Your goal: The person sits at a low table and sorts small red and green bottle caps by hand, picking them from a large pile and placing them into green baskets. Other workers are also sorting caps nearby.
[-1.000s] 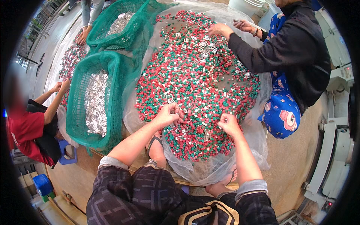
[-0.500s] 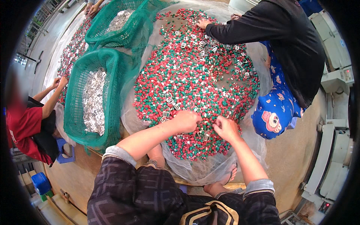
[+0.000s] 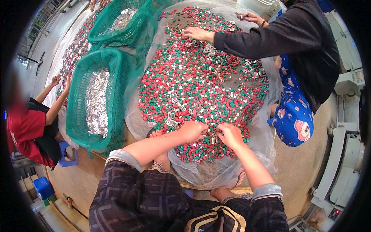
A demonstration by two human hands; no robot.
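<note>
Over the near part of a spread of small red, green and white pieces [image 3: 197, 92], my left hand [image 3: 193, 131] is closed, fingertips pinched. A pale bit shows at its tips, too small to name. Close by on the right, my right hand [image 3: 230, 135] is also pinched, and what it may hold is hidden. Just below and between the hands lies a silver slotted buckle [image 3: 213, 140] among the pieces. Left of my left hand sits a small group of similar buckles [image 3: 171, 123], with a few more [image 3: 176, 101] farther off.
Sheer white netting [image 3: 135, 116] lies under the pieces. To the left stand a green mesh-lined basket [image 3: 71, 116] of buckles and another green basket [image 3: 92, 36] behind it. A co-worker in black [image 3: 278, 38] reaches in from the right; another in red [image 3: 29, 123] sits at left.
My hands have shifted slightly lower, still close together. The co-worker in black has moved one hand left over the pieces and lifted the other. The co-worker in red has raised their hands apart.
</note>
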